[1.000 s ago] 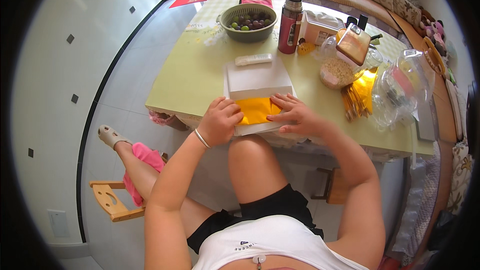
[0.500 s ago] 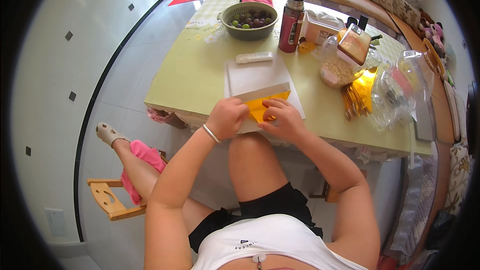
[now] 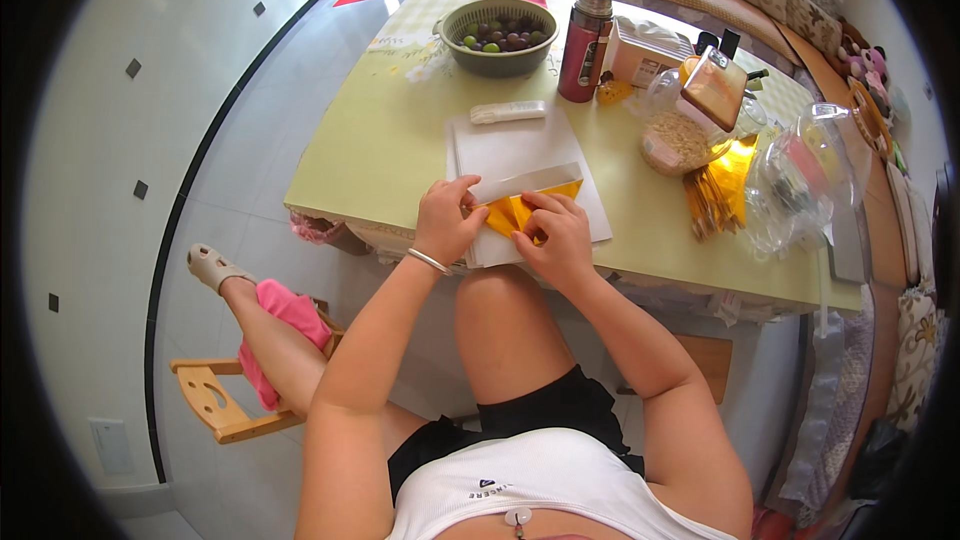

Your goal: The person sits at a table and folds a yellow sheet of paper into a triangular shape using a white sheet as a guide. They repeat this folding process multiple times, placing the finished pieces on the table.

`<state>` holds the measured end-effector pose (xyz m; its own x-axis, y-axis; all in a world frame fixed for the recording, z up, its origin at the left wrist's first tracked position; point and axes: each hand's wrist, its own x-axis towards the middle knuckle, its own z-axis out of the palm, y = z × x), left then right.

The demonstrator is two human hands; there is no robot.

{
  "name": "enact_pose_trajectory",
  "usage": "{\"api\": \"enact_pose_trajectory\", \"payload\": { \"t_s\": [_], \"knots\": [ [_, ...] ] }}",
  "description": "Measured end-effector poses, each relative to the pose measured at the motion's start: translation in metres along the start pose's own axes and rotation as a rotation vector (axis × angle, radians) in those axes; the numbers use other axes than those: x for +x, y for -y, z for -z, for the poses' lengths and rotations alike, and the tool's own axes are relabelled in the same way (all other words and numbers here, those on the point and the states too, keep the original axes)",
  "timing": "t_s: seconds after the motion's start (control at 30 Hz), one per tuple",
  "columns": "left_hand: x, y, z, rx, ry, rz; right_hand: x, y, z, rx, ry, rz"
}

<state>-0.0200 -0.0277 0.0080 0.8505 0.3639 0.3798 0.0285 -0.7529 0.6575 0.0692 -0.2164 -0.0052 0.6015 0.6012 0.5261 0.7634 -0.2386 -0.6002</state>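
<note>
A sheet of gold foil paper (image 3: 507, 215) with a pale margin lies over white paper (image 3: 530, 145) near the table's front edge, partly folded. My left hand (image 3: 448, 220), with a bracelet at its wrist, pinches the sheet's left end. My right hand (image 3: 555, 235) has its fingers bent and pressed on the gold side, right of the middle. Fingers hide part of the folds. Beyond the hands, a white wrapped packet (image 3: 508, 112) rests on the white paper.
A green basin (image 3: 500, 62) of grapes and a red thermos (image 3: 584, 45) stand farther back. Rightward are a tissue box (image 3: 645, 52), a phone (image 3: 714, 88) leaning on a clear jar (image 3: 675, 140), a stack of gold foil (image 3: 735, 170) and clear plastic packaging (image 3: 808, 175).
My left hand has shifted slightly left and its fingers have lifted. My right hand has moved slightly inward, and the gold sheet shows a new crease between the hands.
</note>
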Motion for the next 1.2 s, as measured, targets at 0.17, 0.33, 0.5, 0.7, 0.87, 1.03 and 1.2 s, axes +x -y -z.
{"api": "enact_pose_trajectory", "payload": {
  "t_s": [0.17, 0.33, 0.5, 0.7, 0.87, 1.03, 1.2],
  "knots": [
    [0.001, -0.001, -0.002, 0.017, -0.010, 0.041, 0.000, 0.000, 0.001, -0.011, 0.035, -0.007],
    [0.002, 0.000, -0.005, 0.035, -0.012, 0.036, -0.001, 0.003, 0.002, -0.075, 0.066, 0.017],
    [0.002, -0.002, -0.006, 0.043, -0.008, 0.053, -0.002, 0.001, 0.001, -0.145, 0.113, 0.024],
    [0.001, -0.004, -0.007, 0.131, -0.053, 0.012, -0.002, 0.002, -0.001, -0.205, 0.134, 0.036],
    [-0.004, -0.020, 0.000, 0.486, -0.268, -0.445, -0.003, 0.002, -0.002, -0.287, 0.141, 0.041],
    [-0.025, -0.009, -0.001, 0.394, -0.135, -0.369, -0.003, 0.004, -0.003, -0.280, 0.143, 0.059],
    [-0.012, -0.031, -0.003, 0.463, 0.009, -0.158, -0.001, 0.001, 0.000, -0.222, 0.129, 0.070]
  ]
}}
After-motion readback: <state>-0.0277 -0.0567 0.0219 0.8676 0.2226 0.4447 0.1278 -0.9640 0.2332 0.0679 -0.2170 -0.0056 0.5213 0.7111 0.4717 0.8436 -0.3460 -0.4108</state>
